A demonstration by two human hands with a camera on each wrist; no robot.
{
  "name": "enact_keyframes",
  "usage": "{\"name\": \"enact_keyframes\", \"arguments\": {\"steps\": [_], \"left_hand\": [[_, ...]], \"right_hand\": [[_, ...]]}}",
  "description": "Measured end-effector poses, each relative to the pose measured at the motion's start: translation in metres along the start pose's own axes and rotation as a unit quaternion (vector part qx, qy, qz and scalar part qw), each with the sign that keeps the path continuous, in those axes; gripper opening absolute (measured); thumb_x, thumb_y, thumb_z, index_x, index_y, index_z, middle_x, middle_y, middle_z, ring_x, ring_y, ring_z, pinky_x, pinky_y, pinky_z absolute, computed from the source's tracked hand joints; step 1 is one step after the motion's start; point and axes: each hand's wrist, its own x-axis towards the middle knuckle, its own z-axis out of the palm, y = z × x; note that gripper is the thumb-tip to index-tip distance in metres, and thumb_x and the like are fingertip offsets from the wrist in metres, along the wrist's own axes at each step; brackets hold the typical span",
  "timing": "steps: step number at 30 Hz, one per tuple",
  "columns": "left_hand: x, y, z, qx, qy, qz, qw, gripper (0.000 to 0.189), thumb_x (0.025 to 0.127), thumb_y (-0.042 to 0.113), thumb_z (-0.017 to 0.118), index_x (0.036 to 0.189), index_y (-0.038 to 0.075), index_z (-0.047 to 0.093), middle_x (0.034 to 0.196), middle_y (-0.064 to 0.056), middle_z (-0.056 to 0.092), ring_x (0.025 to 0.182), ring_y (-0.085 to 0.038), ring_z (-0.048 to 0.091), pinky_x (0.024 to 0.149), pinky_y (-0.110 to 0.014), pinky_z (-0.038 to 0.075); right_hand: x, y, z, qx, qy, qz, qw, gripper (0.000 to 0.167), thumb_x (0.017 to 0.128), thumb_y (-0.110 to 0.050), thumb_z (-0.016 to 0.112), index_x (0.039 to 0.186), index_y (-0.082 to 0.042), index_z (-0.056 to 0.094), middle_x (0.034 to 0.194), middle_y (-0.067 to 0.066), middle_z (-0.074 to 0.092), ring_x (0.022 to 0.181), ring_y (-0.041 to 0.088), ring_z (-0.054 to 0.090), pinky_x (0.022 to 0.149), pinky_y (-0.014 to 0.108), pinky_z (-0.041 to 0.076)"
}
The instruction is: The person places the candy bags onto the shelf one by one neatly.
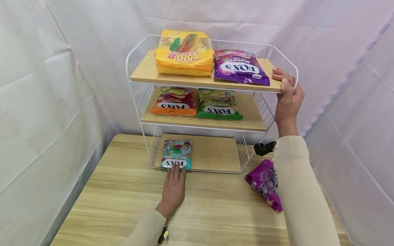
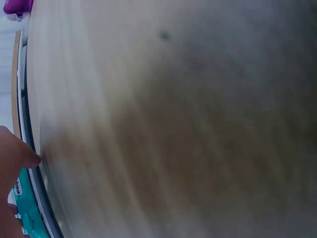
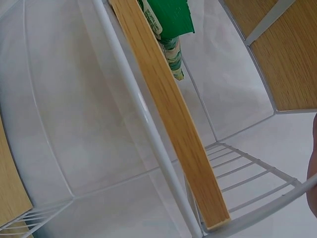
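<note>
My left hand (image 1: 173,188) lies with its fingers extended over the front edge of a teal Mint Blossom candy bag (image 1: 177,150) on the bottom shelf, at the left. In the left wrist view, part of that hand (image 2: 12,173) shows beside the teal bag (image 2: 32,213). My right hand (image 1: 288,97) grips the top right front corner of the white wire shelf rack (image 1: 131,68), its fingers over the top board. Only a sliver of the right hand (image 3: 313,168) appears in the right wrist view, beside the rack's frame (image 3: 143,109).
On the top shelf sit a yellow candy bag (image 1: 184,56) and a purple Berries bag (image 1: 240,68). Fruits (image 1: 174,102) and Spring Tea (image 1: 219,105) bags lie on the middle shelf. A magenta bag (image 1: 263,182) rests on the wooden table (image 1: 212,212), partly behind the right sleeve.
</note>
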Motion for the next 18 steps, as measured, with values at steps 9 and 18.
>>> {"name": "enact_keyframes", "arguments": {"steps": [9, 18], "left_hand": [[0.006, -0.009, 0.004, 0.018, 0.003, 0.023, 0.9996, 0.048, 0.093, 0.013, 0.030, 0.135, 0.000, 0.051, 0.135, -0.029, 0.045, 0.126, -0.043, 0.041, 0.096, -0.054, 0.042], [0.013, -0.015, 0.007, 0.034, 0.000, 0.036, 0.9988, 0.047, 0.089, 0.012, 0.048, 0.134, 0.000, 0.051, 0.134, -0.030, 0.045, 0.125, -0.043, 0.042, 0.101, -0.054, 0.037]], "right_hand": [[0.001, 0.001, 0.000, 0.003, -0.001, 0.000, 1.0000, 0.032, 0.091, -0.012, 0.043, 0.096, 0.005, 0.070, 0.122, 0.019, 0.060, 0.125, 0.022, 0.049, 0.099, 0.032, 0.043], [0.000, 0.001, 0.001, 0.011, 0.000, -0.003, 0.9999, 0.032, 0.091, -0.011, 0.043, 0.096, 0.006, 0.070, 0.122, 0.019, 0.060, 0.125, 0.023, 0.049, 0.099, 0.032, 0.043]]}}
